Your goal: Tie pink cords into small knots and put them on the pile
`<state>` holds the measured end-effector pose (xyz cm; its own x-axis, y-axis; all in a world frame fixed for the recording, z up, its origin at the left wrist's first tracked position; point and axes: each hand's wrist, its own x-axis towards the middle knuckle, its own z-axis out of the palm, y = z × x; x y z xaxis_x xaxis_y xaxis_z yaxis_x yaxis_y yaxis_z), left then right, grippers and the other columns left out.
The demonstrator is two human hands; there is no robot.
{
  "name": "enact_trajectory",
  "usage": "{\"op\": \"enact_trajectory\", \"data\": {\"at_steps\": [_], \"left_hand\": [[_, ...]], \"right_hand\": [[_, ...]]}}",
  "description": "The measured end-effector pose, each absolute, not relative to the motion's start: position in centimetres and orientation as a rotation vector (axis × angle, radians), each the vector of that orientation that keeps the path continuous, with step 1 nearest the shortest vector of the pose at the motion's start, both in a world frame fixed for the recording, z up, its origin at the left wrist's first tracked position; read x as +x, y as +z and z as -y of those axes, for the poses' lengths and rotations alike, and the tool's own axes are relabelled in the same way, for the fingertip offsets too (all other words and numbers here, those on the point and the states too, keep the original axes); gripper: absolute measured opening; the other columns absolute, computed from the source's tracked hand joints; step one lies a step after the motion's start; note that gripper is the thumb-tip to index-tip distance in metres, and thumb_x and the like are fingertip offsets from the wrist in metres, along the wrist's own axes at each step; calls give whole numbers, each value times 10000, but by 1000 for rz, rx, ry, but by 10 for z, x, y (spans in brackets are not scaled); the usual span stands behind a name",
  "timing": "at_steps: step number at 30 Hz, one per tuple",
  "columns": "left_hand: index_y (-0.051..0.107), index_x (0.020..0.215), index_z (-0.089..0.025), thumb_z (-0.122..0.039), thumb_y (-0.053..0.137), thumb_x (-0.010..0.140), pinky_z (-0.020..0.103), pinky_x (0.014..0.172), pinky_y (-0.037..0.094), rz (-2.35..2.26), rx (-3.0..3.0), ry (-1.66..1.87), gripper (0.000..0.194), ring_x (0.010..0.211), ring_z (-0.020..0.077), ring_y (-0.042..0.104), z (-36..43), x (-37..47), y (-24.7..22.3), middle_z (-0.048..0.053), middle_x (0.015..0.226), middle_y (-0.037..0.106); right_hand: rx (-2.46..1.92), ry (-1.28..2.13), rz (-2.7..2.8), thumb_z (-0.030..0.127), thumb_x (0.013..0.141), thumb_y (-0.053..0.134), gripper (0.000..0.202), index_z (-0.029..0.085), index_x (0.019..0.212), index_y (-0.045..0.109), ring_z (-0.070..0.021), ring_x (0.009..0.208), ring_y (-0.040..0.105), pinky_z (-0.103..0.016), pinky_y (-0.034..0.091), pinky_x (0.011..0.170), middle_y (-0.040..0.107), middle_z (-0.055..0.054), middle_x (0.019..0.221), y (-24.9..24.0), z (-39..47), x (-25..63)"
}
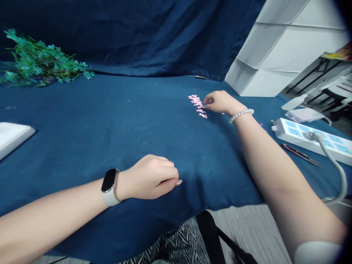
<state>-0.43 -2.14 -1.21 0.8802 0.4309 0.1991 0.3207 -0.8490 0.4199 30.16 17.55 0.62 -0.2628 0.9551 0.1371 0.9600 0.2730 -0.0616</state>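
Near the front edge of the blue cloth rests my left hand [151, 177], its fingers curled into a loose fist and no object showing in it. Farther off, my right hand [218, 101] reaches over the cloth with thumb and fingers pinched together. At its fingertips is a small pink string bow [200, 106], partly covered by the fingers. It belongs to a short slanting row of several similar pink pieces [194, 99]. One more pink piece [203, 115] lies at the near end of that row. A bit of pink also shows under my right wrist.
A white power strip [313, 136] with a grey plug and cable lies at the right, beside thread snips [300, 154]. White boxes [280, 51] are stacked at the back right. Green foliage [44, 64] lies back left; a white object [13, 137] sits at the left edge.
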Motion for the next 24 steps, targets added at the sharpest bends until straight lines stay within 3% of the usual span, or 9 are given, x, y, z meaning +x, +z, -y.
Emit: {"op": "enact_trajectory", "data": {"at_steps": [3, 13, 17, 20, 24], "left_hand": [[604, 759, -177, -251, 410, 939, 266, 620, 408, -524, 2699, 432, 275, 624, 130, 544, 21, -5, -14, 9, 648, 594], [621, 765, -174, -264, 417, 944, 269, 617, 418, -487, 2801, 500, 286, 619, 131, 534, 22, -6, -15, 3, 652, 591], [632, 762, -175, -264, 407, 948, 269, 617, 421, -498, 2821, 481, 305, 620, 134, 541, 22, -5, -15, 6, 649, 597], [642, 769, -175, -275, 408, 949, 272, 622, 429, -497, 2831, 474, 312, 627, 138, 549, 21, -5, -15, 9, 656, 605], [644, 766, -171, -270, 410, 949, 274, 623, 433, -490, 2845, 488, 313, 623, 139, 549, 21, -5, -15, 10, 653, 605]], "right_hand": [[-1851, -30, 2467, 249, 767, 655, 175, 192, 906, 744, -192, 748, 611, -322, 450, 684, 704, -72, 862, 7, -169, 293], [-1845, -227, 2404, 241, 834, 528, 261, 171, 1000, 716, -250, 940, 611, -357, 458, 792, 682, -113, 1016, 0, -160, 292], [-1869, -37, 2356, 221, 806, 556, 243, 182, 990, 710, -192, 817, 625, -306, 457, 723, 705, -72, 922, 15, -158, 297], [-1990, 192, 2441, 336, 758, 658, 188, 192, 864, 717, -188, 750, 613, -312, 448, 670, 705, -52, 835, 22, -156, 294], [-2081, 176, 2551, 404, 760, 666, 223, 197, 832, 707, -195, 755, 607, -325, 443, 663, 702, -56, 841, 19, -157, 287]]}}
